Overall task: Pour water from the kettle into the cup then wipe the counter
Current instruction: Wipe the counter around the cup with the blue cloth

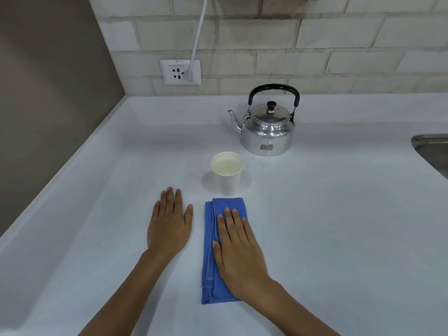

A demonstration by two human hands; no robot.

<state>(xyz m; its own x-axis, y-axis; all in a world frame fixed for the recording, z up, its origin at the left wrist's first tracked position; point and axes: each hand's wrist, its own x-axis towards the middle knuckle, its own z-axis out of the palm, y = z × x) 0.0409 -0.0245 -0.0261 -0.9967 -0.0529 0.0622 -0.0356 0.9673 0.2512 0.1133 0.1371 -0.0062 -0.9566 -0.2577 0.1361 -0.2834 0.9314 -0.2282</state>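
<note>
Head view: pouring is judged done, since water is seen in the cup [227, 172] and the kettle [266, 132] is set down behind it; right hand [238, 248] is pressed flat, fingers spread, on the cloth [209, 251], left hand [169, 224] is laid flat on the counter [339, 214], so a sliding wipe is called for next.

Little readable text is seen: one short marking on the wall socket and one unreadable sticker on the kettle.

A small dark label is printed along the top edge of the white wall socket [180, 72], set in the tiled wall above the tabletop; it appears to read "SFP-2", though the letters are small and somewhat blurred, so the reading is uncertain. A fainter line of print is seen just below it but cannot be made out. A small red and grey sticker [266, 147] is stuck low on the front of the metal kettle [265, 132]; nothing on it can be read.
</note>
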